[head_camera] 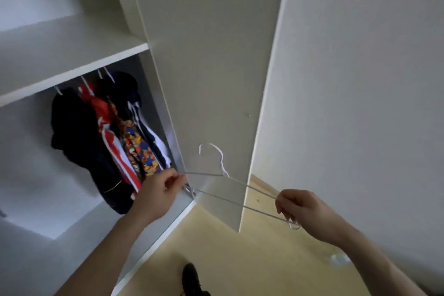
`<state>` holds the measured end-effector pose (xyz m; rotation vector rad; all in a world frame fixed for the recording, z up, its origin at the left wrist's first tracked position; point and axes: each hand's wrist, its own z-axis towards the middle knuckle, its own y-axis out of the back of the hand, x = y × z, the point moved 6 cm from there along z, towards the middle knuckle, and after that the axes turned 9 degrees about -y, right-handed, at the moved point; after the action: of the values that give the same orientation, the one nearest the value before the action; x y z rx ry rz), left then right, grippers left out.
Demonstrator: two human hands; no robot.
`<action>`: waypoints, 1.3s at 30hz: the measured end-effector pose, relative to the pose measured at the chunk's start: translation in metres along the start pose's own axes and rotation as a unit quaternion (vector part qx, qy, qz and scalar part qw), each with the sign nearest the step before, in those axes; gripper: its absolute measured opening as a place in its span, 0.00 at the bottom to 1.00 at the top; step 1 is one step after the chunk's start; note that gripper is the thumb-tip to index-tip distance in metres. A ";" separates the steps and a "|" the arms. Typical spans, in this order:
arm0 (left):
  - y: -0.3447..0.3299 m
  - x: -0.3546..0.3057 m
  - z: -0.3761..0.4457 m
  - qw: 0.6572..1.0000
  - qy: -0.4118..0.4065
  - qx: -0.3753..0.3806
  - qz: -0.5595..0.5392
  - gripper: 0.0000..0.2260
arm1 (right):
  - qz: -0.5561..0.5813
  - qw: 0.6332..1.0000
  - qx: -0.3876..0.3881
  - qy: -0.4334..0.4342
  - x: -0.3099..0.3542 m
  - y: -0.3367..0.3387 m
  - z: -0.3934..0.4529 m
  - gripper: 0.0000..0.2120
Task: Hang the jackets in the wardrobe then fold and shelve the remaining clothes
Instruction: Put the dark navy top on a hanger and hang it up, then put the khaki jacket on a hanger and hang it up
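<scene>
A bare white wire hanger (222,168) is stretched between my two hands in front of the open wardrobe door (204,67). My left hand (159,191) pinches its left end and my right hand (301,206) grips its right end. Nothing hangs on it. Inside the wardrobe, several jackets (103,137) hang on hangers under the shelf (72,65): a dark navy one, a red and white one, a patterned one and a navy and white one.
The wardrobe's white door stands open between the hanging space and the white wall (360,79) on the right. Below is yellow floor (240,259), with a dark shoe (191,276) at the bottom. A lower white compartment (43,199) lies at the left.
</scene>
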<state>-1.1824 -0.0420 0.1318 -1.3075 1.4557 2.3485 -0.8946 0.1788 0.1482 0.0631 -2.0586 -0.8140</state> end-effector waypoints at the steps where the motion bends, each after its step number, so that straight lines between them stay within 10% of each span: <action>1: -0.024 -0.023 0.001 1.000 -0.024 0.009 -0.016 0.14 | 0.000 1.000 -0.023 -0.018 -0.025 0.014 -0.022 0.15; 6: -0.134 -0.136 0.006 0.989 -0.118 0.066 -0.067 0.07 | 0.002 0.984 -0.153 -0.095 -0.126 0.065 -0.142 0.12; 13: -0.293 -0.293 -0.017 0.917 -0.313 0.247 0.009 0.23 | 0.124 0.909 -0.351 -0.185 -0.236 0.098 -0.315 0.26; 16: -0.359 -0.364 -0.033 0.877 -0.396 0.270 0.020 0.10 | 0.139 0.871 -0.408 -0.237 -0.275 0.103 -0.382 0.27; 23: -0.536 -0.478 -0.100 0.830 -0.285 0.473 -0.072 0.11 | 0.141 0.765 -0.503 -0.377 -0.379 0.106 -0.512 0.20; 29: -0.670 -0.574 -0.209 0.750 -0.306 0.580 -0.086 0.11 | 0.174 0.708 -0.496 -0.472 -0.460 0.116 -0.599 0.12; 39: -0.817 -0.704 -0.385 0.595 -0.368 0.715 -0.007 0.07 | 0.236 0.511 -0.584 -0.585 -0.537 0.064 -0.768 0.20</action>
<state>-0.1157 0.3474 -0.0157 0.1330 1.9563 0.6575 0.0274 0.0075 0.0894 -2.2414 -1.7638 -1.9828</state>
